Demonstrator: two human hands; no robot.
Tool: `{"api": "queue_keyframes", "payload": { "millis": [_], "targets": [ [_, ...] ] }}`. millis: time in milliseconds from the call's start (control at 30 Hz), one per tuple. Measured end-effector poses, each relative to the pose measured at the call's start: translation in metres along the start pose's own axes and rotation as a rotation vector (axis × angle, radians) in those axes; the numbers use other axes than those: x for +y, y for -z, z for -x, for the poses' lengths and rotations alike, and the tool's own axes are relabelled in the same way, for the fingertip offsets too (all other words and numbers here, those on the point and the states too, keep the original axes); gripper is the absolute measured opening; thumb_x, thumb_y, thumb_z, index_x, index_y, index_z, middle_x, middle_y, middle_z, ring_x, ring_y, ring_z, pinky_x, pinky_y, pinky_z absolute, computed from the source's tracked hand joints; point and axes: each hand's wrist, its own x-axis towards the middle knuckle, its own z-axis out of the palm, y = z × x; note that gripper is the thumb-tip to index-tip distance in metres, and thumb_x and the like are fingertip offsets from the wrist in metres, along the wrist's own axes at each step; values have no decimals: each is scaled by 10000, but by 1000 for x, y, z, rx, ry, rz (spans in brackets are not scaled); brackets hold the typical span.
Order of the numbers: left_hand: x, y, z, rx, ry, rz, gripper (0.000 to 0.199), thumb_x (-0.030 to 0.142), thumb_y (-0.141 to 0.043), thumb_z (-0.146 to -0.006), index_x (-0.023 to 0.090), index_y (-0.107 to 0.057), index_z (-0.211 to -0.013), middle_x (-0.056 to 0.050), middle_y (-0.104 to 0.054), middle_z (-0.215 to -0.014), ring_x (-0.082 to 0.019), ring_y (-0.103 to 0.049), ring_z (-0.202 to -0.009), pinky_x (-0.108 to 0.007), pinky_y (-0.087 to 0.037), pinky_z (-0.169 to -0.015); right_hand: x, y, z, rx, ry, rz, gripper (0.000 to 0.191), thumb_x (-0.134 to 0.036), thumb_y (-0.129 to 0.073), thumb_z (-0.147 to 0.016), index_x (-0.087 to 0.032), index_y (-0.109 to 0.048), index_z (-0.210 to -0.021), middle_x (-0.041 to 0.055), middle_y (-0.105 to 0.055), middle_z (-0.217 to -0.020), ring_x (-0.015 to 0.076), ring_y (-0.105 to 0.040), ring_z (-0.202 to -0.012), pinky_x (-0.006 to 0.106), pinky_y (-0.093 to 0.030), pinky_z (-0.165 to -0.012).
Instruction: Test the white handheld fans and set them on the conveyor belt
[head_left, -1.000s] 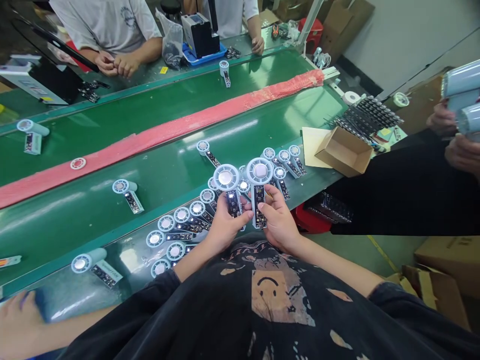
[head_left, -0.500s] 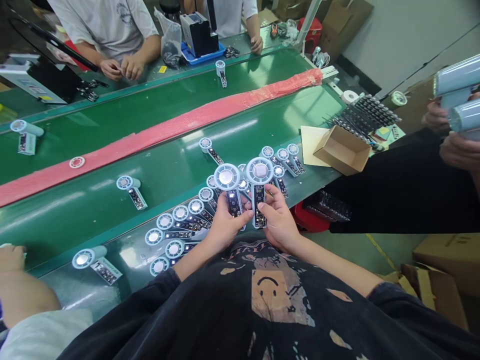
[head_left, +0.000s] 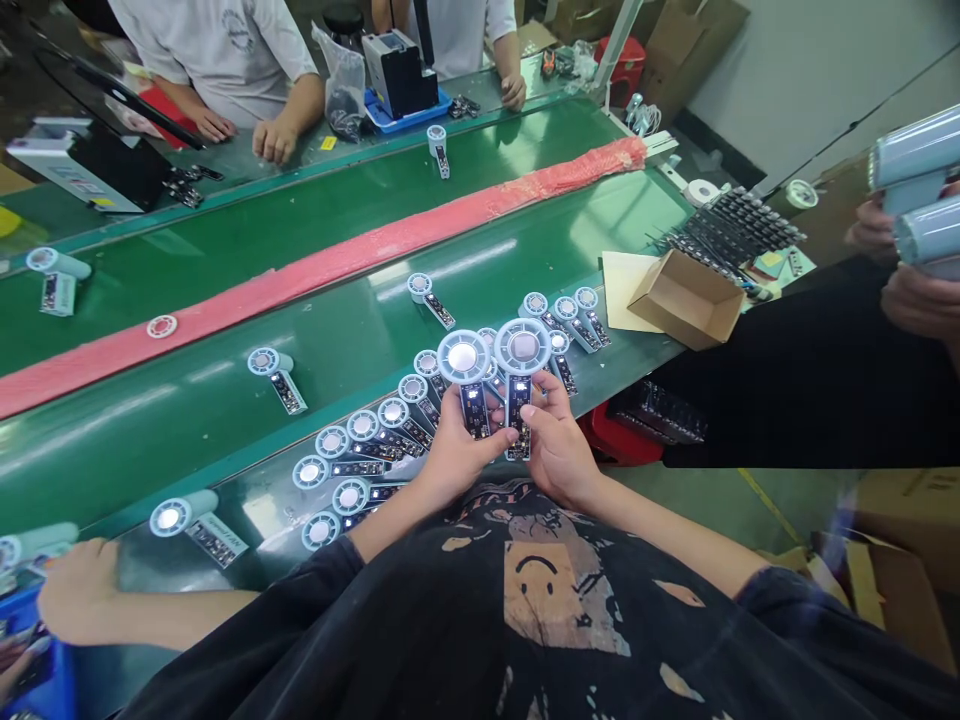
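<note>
My left hand point(head_left: 454, 450) is closed around the handle of a light-blue handheld fan point(head_left: 463, 357), its round end up and its circuit board exposed. A white light shines on that board. Beside it, my right hand point(head_left: 562, 440) grips a second light-blue fan point(head_left: 522, 346), the thumb lying on its board, which also shows a bright light. Both fans are upright, side by side in front of my chest. Behind and left of my hands, several similar fans point(head_left: 363, 426) lie along the bench edge. More fans point(head_left: 565, 309) lie just beyond my right hand.
A green conveyor point(head_left: 187, 400) with a red strip point(head_left: 375, 235) carries spaced fans. An open cardboard box point(head_left: 686, 300) sits at right near stacked dark parts point(head_left: 739, 235). A neighbour's hand point(head_left: 79, 590) is at left; another person's hands point(head_left: 900, 290) hold fans at far right.
A light now shows on the board in my right hand. Fans on the near belt have shifted slightly right. The neighbour's arm at left has reached further in, and the co-worker's hands opposite have parted.
</note>
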Motion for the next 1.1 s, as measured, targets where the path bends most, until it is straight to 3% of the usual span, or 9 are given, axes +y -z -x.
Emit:
{"api": "queue_keyframes", "payload": {
  "millis": [467, 1100],
  "targets": [
    [-1, -1, 1, 35, -14, 0, 707, 352, -944, -555, 230, -490, -1083, -22, -632, -1005, -205, -634, -921, -381, -501, -916, -1, -4, -1, 17, -33, 4, 542, -241, -710, -634, -318, -476, -1116, -52, -654, -914, 185, -684, -783, 339, -564, -677],
    [-1, -1, -4, 14, -12, 0, 680, 327, -914, -584, 225, -491, -1106, -19, -637, -985, -189, -626, -870, -362, -510, -859, -1, -3, -3, 27, 1, 23, 545, -263, -734, -658, -320, -488, -1141, -33, -643, -999, 169, -659, -784, 362, -580, -750]
  ]
}}
